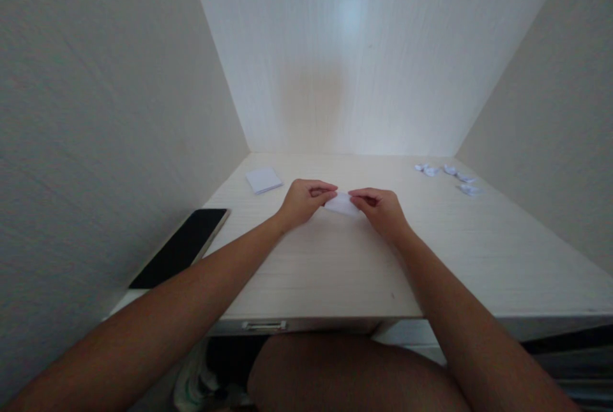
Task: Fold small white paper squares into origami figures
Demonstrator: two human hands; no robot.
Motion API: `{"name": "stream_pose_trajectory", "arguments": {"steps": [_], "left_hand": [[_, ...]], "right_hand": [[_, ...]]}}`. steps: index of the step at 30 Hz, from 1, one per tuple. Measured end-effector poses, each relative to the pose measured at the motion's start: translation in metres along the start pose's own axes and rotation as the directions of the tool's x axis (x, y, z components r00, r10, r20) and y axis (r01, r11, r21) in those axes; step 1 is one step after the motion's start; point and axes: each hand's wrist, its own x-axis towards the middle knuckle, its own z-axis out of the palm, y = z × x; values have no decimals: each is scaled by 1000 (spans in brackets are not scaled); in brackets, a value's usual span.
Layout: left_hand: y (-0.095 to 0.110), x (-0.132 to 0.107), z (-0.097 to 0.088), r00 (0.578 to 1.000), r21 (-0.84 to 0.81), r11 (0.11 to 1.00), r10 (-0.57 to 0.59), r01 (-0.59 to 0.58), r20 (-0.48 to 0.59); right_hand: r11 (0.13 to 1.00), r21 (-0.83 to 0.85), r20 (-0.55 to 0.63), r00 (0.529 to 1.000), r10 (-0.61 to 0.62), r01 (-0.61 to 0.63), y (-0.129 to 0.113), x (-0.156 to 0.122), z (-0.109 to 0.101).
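Note:
Both hands meet over the middle of a pale wooden desk. A small folded white paper lies between them on the desktop. My left hand pinches its left end with fingers curled. My right hand pinches the right end, thumb and forefinger pressed on the paper. Part of the paper is hidden under the fingers.
A small stack of white paper squares lies at the back left. A black phone rests at the left edge by the wall. Several small folded paper pieces sit at the back right. Walls close in left, right and behind.

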Motion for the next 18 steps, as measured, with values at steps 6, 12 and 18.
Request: {"name": "stream_pose_trajectory", "arguments": {"steps": [6, 12, 18], "left_hand": [[6, -1, 2, 999, -9, 1000, 6, -6, 35], [12, -6, 14, 1000, -84, 996, 15, -17, -20], [12, -11, 24, 990, -135, 990, 28, -47, -141]], "right_hand": [[1000, -17, 25, 1000, -5, 5, -2, -1, 3], [995, 88, -6, 999, 54, -54, 1, 1, 11], [975, 211, -17, 997, 72, -67, -1, 3, 15]]}}
